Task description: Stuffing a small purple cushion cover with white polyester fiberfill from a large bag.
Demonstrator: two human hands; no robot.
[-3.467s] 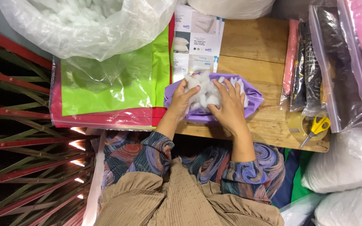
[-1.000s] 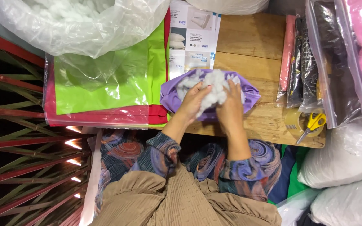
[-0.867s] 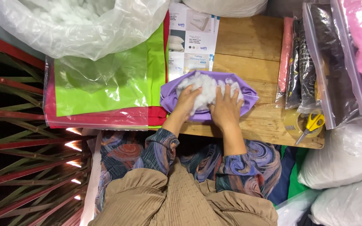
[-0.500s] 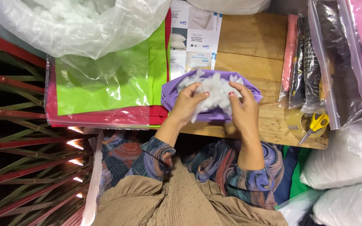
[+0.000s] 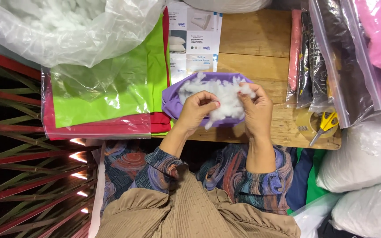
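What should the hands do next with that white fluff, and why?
Probably press the white stuffing down into the purple cover. The left hand and right hand both pinch the clump, and much of it bulges above the cover's opening.

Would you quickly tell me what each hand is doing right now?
Left hand: closed, pinching the white stuffing over the purple cover.
Right hand: closed, pinching the same white stuffing.

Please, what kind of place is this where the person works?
Probably a small pillow or cushion making workshop. Both hands pull white stuffing over a purple fabric cover on a wooden table, beside a big clear bag of filling and packets of folded fabric.
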